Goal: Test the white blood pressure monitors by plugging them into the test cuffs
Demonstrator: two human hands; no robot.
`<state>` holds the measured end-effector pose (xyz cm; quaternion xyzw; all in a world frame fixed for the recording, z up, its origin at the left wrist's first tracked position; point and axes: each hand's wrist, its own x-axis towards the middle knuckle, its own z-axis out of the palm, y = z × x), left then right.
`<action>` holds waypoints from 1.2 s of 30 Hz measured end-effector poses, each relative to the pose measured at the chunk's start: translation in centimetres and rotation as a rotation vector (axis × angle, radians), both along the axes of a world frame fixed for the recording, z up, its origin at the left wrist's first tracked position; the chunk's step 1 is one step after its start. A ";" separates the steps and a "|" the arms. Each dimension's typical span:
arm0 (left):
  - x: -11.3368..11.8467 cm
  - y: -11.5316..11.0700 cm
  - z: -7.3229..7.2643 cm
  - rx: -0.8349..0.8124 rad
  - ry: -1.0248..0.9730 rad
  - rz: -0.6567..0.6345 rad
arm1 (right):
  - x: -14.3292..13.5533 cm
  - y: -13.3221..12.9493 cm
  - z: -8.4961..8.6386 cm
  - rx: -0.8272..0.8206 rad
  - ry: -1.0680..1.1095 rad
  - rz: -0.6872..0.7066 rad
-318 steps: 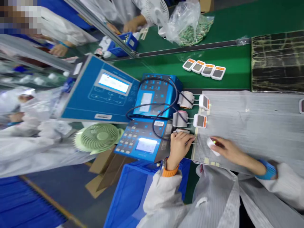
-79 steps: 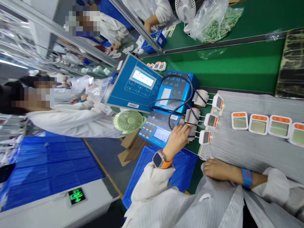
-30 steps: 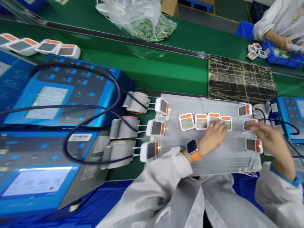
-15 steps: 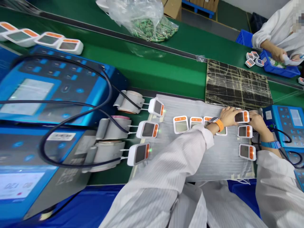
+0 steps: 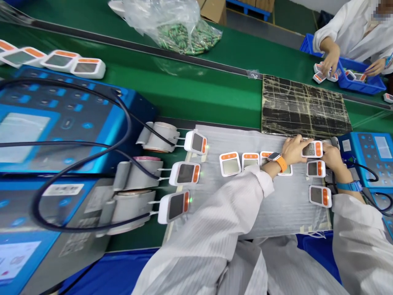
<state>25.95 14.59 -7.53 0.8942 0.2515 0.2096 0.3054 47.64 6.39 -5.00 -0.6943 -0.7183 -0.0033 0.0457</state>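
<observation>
My left hand (image 5: 294, 150), an orange-banded watch at its wrist, is closed on the left end of a small white blood pressure monitor (image 5: 312, 149) with orange buttons and digits on its screen. At the monitor's right end, my right hand (image 5: 331, 156) has its fingers curled in. What they hold is hidden. Just below lies a second monitor (image 5: 316, 168), and nearer me a third monitor (image 5: 319, 196). A row of monitors with orange tops, including a monitor (image 5: 230, 164), lies left of my hands, partly covered by my left forearm.
On the left, a lit monitor (image 5: 195, 142) joins a wrapped cuff (image 5: 161, 137) by thin tubes, with two similar sets below. Blue testers (image 5: 61, 119) with black cables flank the mat (image 5: 211, 213). Behind lies a taped dark board (image 5: 303, 108). A co-worker handles monitors by a blue bin (image 5: 360, 87).
My view has shifted slightly. Both my hands stay around the same monitor, whose screen digits look different. Across the bench, the co-worker's hand has moved left onto the monitors beside the bin.
</observation>
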 end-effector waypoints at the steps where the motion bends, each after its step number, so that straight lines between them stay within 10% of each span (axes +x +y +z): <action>1: 0.0 0.0 0.1 0.001 0.007 0.004 | -0.1 0.0 0.0 0.000 -0.009 0.001; 13: 0.0 -0.3 0.2 0.001 0.004 0.046 | 0.0 -4.7 2.8 0.094 -0.064 0.034; 23: 0.7 0.1 -0.9 -0.218 -0.362 0.099 | 0.1 -9.5 0.1 0.035 -0.282 0.176; 36: 1.0 -3.7 0.8 -0.422 -0.034 -0.092 | 0.5 -9.5 -0.4 0.061 -0.219 0.123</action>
